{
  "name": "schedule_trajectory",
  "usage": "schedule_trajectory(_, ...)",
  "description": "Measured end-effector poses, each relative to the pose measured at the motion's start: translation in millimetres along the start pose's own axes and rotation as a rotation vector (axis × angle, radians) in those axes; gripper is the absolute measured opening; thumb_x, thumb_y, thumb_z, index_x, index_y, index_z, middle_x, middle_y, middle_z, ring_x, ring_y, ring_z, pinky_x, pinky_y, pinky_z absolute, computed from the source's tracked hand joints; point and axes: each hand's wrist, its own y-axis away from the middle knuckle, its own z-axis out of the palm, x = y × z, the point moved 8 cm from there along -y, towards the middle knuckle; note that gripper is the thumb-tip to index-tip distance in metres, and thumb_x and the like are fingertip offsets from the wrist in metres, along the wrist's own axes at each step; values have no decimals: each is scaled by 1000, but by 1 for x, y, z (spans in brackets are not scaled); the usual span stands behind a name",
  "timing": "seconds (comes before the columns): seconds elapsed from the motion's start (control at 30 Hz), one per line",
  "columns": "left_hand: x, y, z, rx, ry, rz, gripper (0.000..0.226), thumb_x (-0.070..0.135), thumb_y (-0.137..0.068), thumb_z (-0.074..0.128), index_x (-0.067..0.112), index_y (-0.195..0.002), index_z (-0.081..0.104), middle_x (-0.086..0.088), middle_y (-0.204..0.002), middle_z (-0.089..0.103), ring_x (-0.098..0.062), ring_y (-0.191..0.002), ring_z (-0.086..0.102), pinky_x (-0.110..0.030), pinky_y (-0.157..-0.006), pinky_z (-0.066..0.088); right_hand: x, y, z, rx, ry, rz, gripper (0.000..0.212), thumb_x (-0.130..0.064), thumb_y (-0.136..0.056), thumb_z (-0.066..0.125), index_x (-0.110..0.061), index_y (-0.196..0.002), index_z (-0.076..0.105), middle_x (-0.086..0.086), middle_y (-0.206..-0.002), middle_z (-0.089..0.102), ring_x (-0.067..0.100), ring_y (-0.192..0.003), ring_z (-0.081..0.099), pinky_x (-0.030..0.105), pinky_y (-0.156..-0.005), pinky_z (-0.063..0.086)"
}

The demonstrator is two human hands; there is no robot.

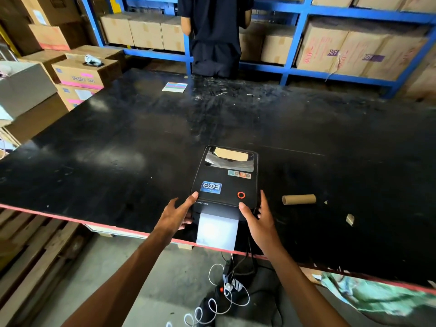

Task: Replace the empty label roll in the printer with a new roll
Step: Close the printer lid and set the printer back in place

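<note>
Table (118,149): black, printer (224,180) at 6 o'clock.
Cardboard tube (299,199): 3 o'clock of printer.
Left hand (177,215), right hand (257,220): gripping printer's front corners.

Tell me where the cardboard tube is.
In the head view the cardboard tube lies on its side on the black table, apart from the printer on its right, just beyond the right hand.
</note>
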Motion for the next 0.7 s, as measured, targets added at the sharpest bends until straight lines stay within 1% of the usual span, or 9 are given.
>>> schedule_trajectory(0.07, -3, 3, 4, -14, 17, -11, 62, 59, -79, 59, 9, -116, 58, -13, -103, 70, -28, -91, 68, -32, -68, 53, 2, 2, 2, -2, -25, 5, 47, -31, -87, 65, -32, -131, 48, -5, -130, 60, 8, -121, 54, 23, -100, 42)
schedule_trajectory(0.13, -4, 4, 5, -12, 28, -12, 60, 61, -79, 58, 9, -109, 61, -12, -101, 71, -26, -90, 68, -32, -68, 53, 3, 2, 3, 11, -30, 2, 36, -38, -84, 64, -36, -119, 58, -5, -124, 63, 7, -117, 57, 24, -97, 43)
schedule_trajectory(0.2, -5, 3, 5, -12, 31, -11, 58, 62, -78, 58, 9, -103, 64, -10, -98, 72, -25, -90, 69, -30, -66, 53, 6, 4, 5, 14, -41, 0, 39, -41, -83, 63, -34, -121, 59, -4, -126, 63, 4, -116, 56, 28, -101, 42)
schedule_trajectory(0.33, -6, 0, 6, -5, 57, -12, 50, 59, -79, 60, 11, -91, 68, -9, -93, 74, -25, -90, 69, -30, -66, 52, 9, 6, 8, 36, -55, 22, 55, -55, -76, 60, -36, -127, 54, -2, -132, 57, 7, -119, 54, 29, -102, 41)
schedule_trajectory(0.4, -7, 0, 6, 6, 79, -18, 51, 57, -79, 61, 9, -93, 70, -9, -93, 74, -26, -89, 68, -30, -67, 51, 9, 7, 8, 47, -62, 17, 52, -50, -80, 60, -33, -128, 54, -1, -130, 58, 6, -117, 54, 22, -96, 42)
schedule_trajectory(0.5, -8, 0, 7, 24, 102, -14, 49, 57, -78, 63, 10, -91, 71, -9, -91, 74, -26, -88, 68, -32, -68, 51, 9, 7, 7, 55, -84, 15, 42, -35, -89, 60, -28, -130, 53, -2, -128, 59, -3, -110, 54, 9, -85, 39)
schedule_trajectory(0.53, -8, 0, 7, 28, 105, -11, 48, 56, -78, 63, 10, -89, 71, -9, -89, 74, -26, -87, 68, -31, -68, 51, 8, 7, 7, 53, -91, 11, 41, -33, -90, 60, -28, -130, 53, -3, -128, 59, -5, -108, 53, 8, -84, 38)
schedule_trajectory(0.6, -8, -1, 7, 37, 113, -7, 49, 56, -77, 63, 9, -88, 72, -10, -88, 75, -26, -86, 67, -32, -68, 50, 8, 8, 8, 46, -105, 9, 41, -33, -89, 60, -28, -130, 53, -3, -127, 61, -3, -109, 54, 11, -86, 39)
schedule_trajectory(0.7, -7, 1, 8, 44, 128, -6, 49, 54, -79, 63, 7, -89, 71, -10, -85, 73, -26, -82, 65, -33, -72, 50, 7, 9, 8, 36, -117, 8, 41, -33, -90, 60, -28, -130, 53, -5, -126, 62, -4, -110, 55, 15, -88, 40)
